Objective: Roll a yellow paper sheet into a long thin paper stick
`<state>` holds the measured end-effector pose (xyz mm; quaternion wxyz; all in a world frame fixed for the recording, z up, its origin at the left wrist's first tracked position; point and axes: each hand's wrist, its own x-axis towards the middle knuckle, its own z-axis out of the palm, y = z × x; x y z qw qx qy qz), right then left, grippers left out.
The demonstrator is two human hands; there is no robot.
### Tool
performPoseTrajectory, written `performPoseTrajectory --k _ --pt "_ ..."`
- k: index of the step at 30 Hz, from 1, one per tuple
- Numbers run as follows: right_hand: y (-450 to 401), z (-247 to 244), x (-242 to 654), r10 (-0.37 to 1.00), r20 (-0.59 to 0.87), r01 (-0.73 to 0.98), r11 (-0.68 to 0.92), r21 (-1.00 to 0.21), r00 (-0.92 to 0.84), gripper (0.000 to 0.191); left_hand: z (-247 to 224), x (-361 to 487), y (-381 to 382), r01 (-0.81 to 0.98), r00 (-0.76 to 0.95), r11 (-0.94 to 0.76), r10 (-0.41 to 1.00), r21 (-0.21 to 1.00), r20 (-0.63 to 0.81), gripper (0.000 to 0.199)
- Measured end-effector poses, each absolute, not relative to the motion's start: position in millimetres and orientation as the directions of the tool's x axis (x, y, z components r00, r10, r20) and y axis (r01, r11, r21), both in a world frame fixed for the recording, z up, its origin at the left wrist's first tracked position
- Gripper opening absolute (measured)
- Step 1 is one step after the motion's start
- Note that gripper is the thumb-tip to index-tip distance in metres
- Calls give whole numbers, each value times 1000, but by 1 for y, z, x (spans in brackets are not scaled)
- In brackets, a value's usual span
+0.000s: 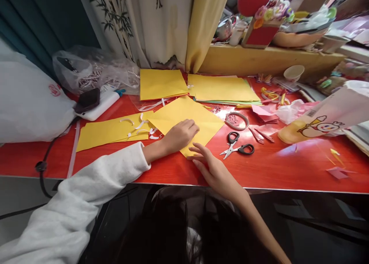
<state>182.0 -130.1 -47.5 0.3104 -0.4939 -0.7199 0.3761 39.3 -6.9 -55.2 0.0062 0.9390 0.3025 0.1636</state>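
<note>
A square yellow sheet (198,116) lies turned cornerwise on the red table, with a faint crease across it. My left hand (181,135) rests on the sheet, its fingers curled together; whether anything is under them is hidden. At the sheet's near corner, my right hand (208,164) has its fingers apart, with the fingertips at the paper's edge and nothing held. Black-handled scissors (234,148) lie partly open to the right. Left of the sheet are yellow strips (106,133) with white paper scraps on them.
Behind lie two yellow paper stacks, left (161,83) and right (221,89). A ring-shaped dish (236,121), pink scraps (263,113) and a large cup (323,117) are at the right. A phone (88,100) and a white bag (31,102) stand left.
</note>
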Motion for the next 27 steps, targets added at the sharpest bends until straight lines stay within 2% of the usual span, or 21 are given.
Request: performPoseTrajectory --k 2,6,8,10,12,14,17,20,22,24,27 --pt "-130 -49 184 955 67 376 178 -909 -289 39 -47 29 -18 484 811 -852 522 199 264 24" --pt "-127 -50 187 980 58 291 113 -950 -191 31 -33 9 -32 408 866 -873 463 267 191 24" --pt "-127 -51 188 989 56 277 91 -957 -134 29 -32 3 -34 376 888 -901 417 216 192 32" --pt "-127 -52 188 995 50 260 70 -963 -81 30 -34 3 -35 358 899 -929 370 93 233 38" --pt "-127 -53 187 998 44 267 54 -962 -43 31 -40 5 -36 338 905 -941 318 -23 282 29" --pt "-126 -53 188 996 57 318 75 -945 -65 32 -45 8 -37 337 896 -938 295 -77 333 23" --pt "-117 -53 194 973 144 528 219 -821 -179 30 -48 9 -38 358 865 -930 298 -82 403 23" --pt "-98 -48 202 908 281 767 415 -489 -312 16 -46 9 -39 371 848 -926 308 -67 431 24" --pt "-84 -44 206 850 293 785 520 -337 -438 13 -45 8 -39 387 836 -920 324 -58 443 25" --pt "-72 -40 207 788 243 715 616 -332 -566 11 -44 8 -38 401 825 -915 337 -50 454 26" --pt "-64 -38 206 727 283 657 687 -312 -626 11 -42 8 -38 394 831 -918 330 -54 447 25"
